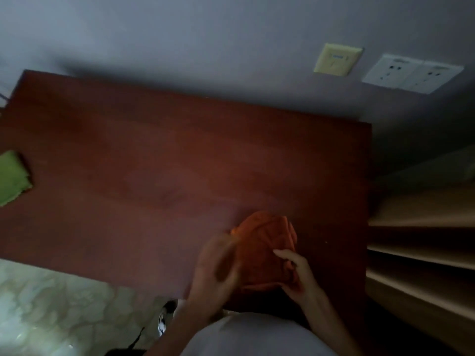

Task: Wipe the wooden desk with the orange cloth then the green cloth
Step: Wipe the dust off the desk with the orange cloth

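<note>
The orange cloth [262,247] is bunched up over the near right part of the reddish wooden desk [167,163]. Both hands hold it. My left hand [218,263] grips its left side and is blurred. My right hand [298,273] pinches its right edge with thumb and fingers. The green cloth [11,177] lies flat at the desk's far left edge, partly cut off by the frame.
A grey wall stands behind the desk with a yellow socket plate [336,59] and a white double socket [412,73]. Pale wooden shelves [421,255] stand to the right of the desk. A marbled floor [56,304] shows at the lower left.
</note>
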A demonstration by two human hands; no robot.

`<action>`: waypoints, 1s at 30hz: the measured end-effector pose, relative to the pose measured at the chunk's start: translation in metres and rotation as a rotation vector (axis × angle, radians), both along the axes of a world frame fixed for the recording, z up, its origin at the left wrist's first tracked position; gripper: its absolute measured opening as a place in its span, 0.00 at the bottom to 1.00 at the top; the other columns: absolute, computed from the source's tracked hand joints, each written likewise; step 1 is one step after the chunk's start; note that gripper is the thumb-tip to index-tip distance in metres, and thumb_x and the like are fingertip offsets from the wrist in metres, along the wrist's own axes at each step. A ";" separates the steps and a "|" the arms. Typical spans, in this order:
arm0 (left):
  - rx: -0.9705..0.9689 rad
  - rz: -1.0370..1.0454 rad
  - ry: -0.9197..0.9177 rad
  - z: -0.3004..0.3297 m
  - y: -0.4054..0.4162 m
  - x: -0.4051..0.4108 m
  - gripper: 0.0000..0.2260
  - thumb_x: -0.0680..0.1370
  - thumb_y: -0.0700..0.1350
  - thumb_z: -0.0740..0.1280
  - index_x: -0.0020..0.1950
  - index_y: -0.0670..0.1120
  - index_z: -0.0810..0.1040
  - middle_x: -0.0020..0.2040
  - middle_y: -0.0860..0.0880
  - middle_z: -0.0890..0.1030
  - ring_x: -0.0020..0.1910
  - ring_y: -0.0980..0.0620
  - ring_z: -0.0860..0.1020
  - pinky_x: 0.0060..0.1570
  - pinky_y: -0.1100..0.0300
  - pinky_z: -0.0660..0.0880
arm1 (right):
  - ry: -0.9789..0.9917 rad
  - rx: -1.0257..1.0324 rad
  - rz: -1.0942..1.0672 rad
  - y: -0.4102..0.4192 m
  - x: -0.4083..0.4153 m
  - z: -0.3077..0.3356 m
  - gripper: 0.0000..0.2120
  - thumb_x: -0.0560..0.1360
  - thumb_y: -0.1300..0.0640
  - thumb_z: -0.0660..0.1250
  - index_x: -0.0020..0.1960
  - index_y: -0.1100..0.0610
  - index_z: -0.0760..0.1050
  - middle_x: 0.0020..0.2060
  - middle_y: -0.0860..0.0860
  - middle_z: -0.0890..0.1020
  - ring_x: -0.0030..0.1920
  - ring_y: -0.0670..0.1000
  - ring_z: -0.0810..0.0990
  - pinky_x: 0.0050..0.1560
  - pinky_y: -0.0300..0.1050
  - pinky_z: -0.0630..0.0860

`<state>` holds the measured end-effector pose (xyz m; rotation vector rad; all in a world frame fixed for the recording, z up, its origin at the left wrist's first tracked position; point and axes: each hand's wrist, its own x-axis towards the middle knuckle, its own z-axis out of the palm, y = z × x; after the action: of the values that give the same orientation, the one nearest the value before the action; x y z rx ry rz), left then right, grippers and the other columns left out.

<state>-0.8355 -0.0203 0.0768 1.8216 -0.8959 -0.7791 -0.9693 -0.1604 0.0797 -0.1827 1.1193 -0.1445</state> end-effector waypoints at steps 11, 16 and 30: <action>0.203 0.548 1.023 0.004 0.106 0.161 0.17 0.74 0.44 0.74 0.63 0.44 0.79 0.54 0.45 0.86 0.54 0.47 0.84 0.49 0.53 0.83 | 0.011 0.026 0.236 0.119 0.158 0.022 0.17 0.73 0.55 0.67 0.58 0.63 0.82 0.55 0.62 0.84 0.54 0.59 0.84 0.49 0.52 0.83; 0.209 0.465 0.603 0.015 0.151 0.218 0.19 0.75 0.48 0.75 0.65 0.50 0.77 0.58 0.53 0.84 0.57 0.57 0.82 0.58 0.60 0.78 | 0.035 -0.091 0.309 0.156 0.215 0.029 0.18 0.73 0.54 0.69 0.60 0.61 0.79 0.52 0.59 0.85 0.50 0.56 0.86 0.41 0.46 0.83; -0.059 0.916 1.291 0.025 0.158 0.272 0.19 0.75 0.37 0.69 0.66 0.46 0.76 0.59 0.39 0.83 0.55 0.42 0.83 0.51 0.46 0.82 | -0.223 -0.017 0.253 0.133 0.301 0.017 0.34 0.59 0.45 0.81 0.60 0.60 0.81 0.60 0.60 0.81 0.58 0.57 0.82 0.49 0.52 0.82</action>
<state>-0.5636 0.1375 0.1021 1.0625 0.6945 -1.0114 -0.6685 -0.0279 0.0967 -0.3136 0.8654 0.0508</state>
